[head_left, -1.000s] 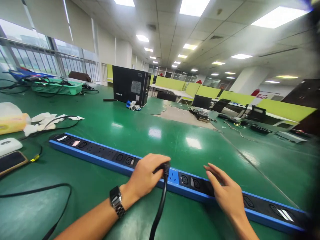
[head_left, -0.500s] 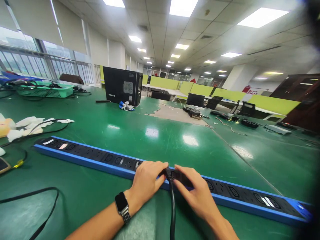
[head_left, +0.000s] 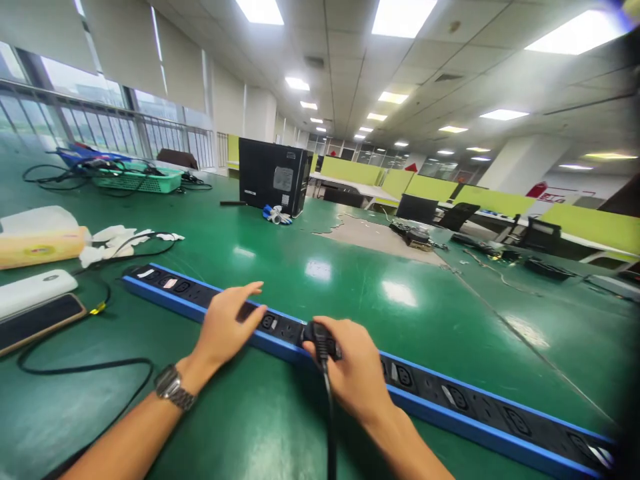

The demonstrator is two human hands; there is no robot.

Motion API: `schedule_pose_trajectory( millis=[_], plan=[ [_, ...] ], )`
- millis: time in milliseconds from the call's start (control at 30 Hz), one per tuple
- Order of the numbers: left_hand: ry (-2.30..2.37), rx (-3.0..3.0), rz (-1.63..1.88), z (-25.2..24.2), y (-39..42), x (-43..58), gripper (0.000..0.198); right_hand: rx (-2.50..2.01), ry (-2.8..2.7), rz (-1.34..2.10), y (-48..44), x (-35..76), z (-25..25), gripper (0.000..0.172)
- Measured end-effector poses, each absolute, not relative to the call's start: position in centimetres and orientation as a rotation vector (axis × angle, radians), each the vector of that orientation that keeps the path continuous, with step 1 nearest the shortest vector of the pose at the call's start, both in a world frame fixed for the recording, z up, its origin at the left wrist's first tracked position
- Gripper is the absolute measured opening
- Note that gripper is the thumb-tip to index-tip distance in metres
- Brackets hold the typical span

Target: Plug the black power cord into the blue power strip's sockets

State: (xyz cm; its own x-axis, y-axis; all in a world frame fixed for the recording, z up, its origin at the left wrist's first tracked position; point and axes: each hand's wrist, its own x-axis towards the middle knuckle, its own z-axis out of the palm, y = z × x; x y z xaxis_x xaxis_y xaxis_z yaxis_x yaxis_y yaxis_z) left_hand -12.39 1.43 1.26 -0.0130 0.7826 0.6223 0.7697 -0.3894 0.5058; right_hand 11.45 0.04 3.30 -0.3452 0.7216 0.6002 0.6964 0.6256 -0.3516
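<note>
A long blue and black power strip lies across the green table in front of me. My right hand is closed round a black plug that sits on the strip's sockets, and its black cable runs down towards me. My left hand, with a watch on the wrist, rests on the strip a little to the left of the plug, fingers stretched out flat over the sockets.
At the left lie a white device, a dark phone, a yellow packet, white rags and loose black cables. Farther back stand a black computer case and a green basket. Desks and chairs fill the room behind.
The plug passed from my left hand to my right hand. My left hand let go, slid left along the strip and opened flat. The view shifted right.
</note>
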Motion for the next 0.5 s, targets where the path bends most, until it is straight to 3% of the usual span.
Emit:
schedule_pose_trajectory(
  millis=[167, 500],
  plan=[
    [1.864, 2.009, 1.505, 0.4, 2.0, -14.8, 0.029, -1.240, -2.197, -0.003, 1.3, 6.8, 2.0, 0.026],
    [1.412, 2.245, 1.414, 1.4, 0.3, -11.0, 0.024, -1.217, -2.286, -0.318, 0.9, 6.4, 2.5, 0.021]
  ],
)
